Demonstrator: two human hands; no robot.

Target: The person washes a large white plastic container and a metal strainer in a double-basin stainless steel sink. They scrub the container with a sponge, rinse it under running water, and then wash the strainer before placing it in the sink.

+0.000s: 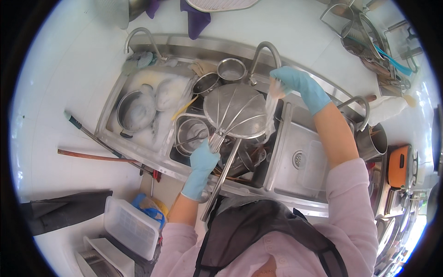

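Observation:
My left hand (pixel 202 161), in a light blue rubber glove, grips the bundled metal rods at the base of a large round metal strainer (pixel 237 109). Wire ribs fan out across its domed side. A long metal tube (pixel 223 180) slants from below the strainer towards my apron. My right hand (pixel 292 79), also gloved, is curled just under the middle tap (pixel 264 46). From its fingers a pale, translucent, cloth-like strip (pixel 272 100) hangs along the strainer's right rim. Running water may be mixed with it; I cannot tell.
The left basin holds suds and a steel pot (pixel 136 110). Below the strainer, the middle basin has a small pot (pixel 192 136) and other utensils. On the right is a basin with a drain (pixel 298 159). Two small steel pans (pixel 231 71) stand behind. A plastic bin (pixel 131 226) is lower left.

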